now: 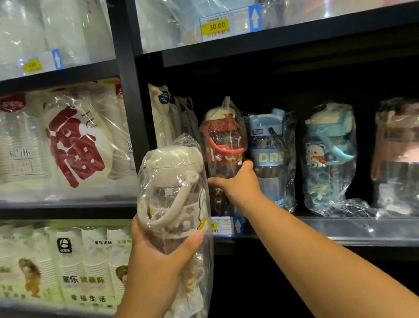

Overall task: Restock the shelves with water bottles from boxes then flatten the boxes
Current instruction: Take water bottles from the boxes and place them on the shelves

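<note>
Closest up, the left hand (pixel 158 253) has fingers and thumb wrapped round the bagged cream bottle (pixel 173 186), held up in front of the shelf edge (pixel 359 229). Further in, the right hand (pixel 238 184) is curled round the lower half of the red bottle (pixel 223 142), which looks to be standing at the left end of the row, just beside the blue bottle (pixel 269 154). I'd grip the body, not the slippery bag, and square it label-out and snug to the blue one. That should leave a slot for the cream one, ahead of the cup packs (pixel 165 117) at the back.

glossy crinkled plastic bags (pixel 229 142) wrap clear plastic bottles (pixel 328 159); matt black shelf (pixel 294 44).
</note>
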